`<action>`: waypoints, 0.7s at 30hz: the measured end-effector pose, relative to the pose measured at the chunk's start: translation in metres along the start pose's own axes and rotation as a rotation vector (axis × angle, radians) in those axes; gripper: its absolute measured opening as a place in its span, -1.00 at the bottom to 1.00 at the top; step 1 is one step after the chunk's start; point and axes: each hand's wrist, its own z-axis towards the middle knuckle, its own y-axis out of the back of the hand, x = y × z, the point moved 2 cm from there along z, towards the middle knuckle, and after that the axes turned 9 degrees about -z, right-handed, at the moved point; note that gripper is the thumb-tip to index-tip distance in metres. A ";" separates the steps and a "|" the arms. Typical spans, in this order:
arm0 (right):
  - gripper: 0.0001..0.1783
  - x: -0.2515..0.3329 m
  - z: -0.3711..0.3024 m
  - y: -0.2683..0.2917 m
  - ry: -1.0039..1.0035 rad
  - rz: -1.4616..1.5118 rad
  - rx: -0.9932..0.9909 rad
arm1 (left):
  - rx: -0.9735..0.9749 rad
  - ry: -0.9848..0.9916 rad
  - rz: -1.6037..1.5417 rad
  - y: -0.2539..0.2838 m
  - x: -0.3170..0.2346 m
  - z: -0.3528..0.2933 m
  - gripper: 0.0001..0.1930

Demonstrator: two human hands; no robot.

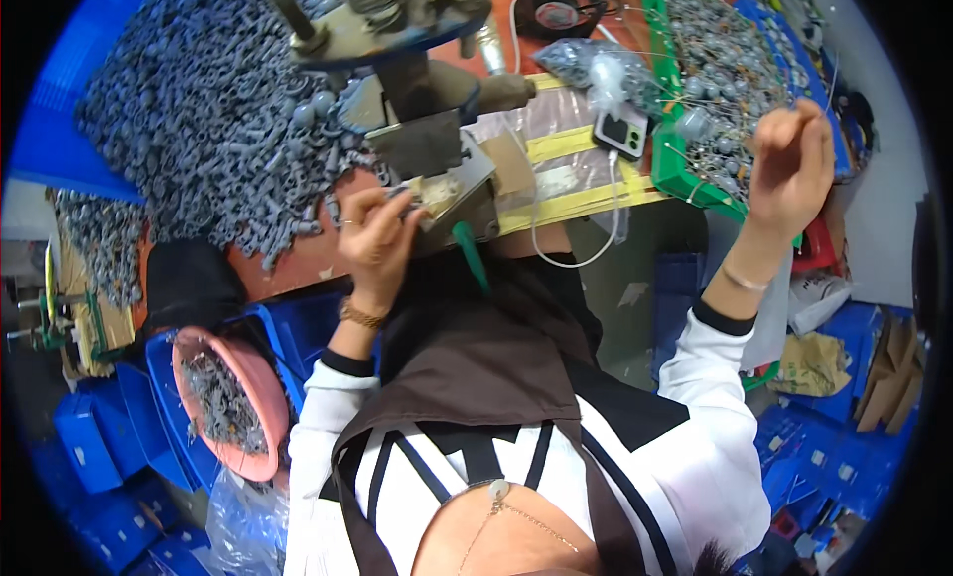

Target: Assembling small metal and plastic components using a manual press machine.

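My left hand (373,246) pinched a small, dull-grey, short piece (399,192) between thumb and fingertips, just beside the worn metal press (422,147); only a bit of its smooth grey surface showed past my fingers, so its full shape stayed hidden. My right hand (794,169) was raised with fingers curled near the green-rimmed tray (673,169) of grey parts, and I could not tell whether they gripped anything.
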 end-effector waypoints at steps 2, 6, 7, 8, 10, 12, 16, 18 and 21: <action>-0.72 -0.007 -0.026 -0.030 -0.065 -0.026 0.026 | -0.026 -0.067 -0.019 -0.017 -0.002 0.002 -0.70; -0.82 -0.019 -0.075 -0.084 -0.261 0.010 0.206 | 0.022 -0.042 0.034 -0.030 0.006 -0.002 -0.74; -0.83 -0.018 -0.084 -0.090 -0.337 0.007 0.253 | 0.069 -0.066 0.039 -0.032 0.008 -0.001 -0.74; -0.82 -0.014 -0.090 -0.097 -0.366 0.059 0.297 | 0.099 -0.041 0.023 -0.030 0.004 0.001 -0.77; -0.84 -0.011 -0.094 -0.110 -0.417 0.135 0.365 | 0.170 0.027 -0.052 -0.019 -0.001 0.008 -0.77; -0.81 -0.017 -0.095 -0.112 -0.309 0.266 0.510 | 0.183 0.109 -0.107 -0.005 0.012 0.008 -0.78; -0.75 -0.023 -0.099 -0.125 -0.350 0.150 0.662 | 0.093 0.125 0.462 0.010 0.041 0.026 -0.80; -0.79 -0.019 -0.103 -0.136 -0.456 0.097 0.687 | 0.160 0.206 0.527 0.004 0.049 0.030 -0.75; -0.82 -0.029 -0.112 -0.145 -0.803 0.114 0.665 | 0.208 0.216 0.628 -0.003 0.052 0.033 -0.66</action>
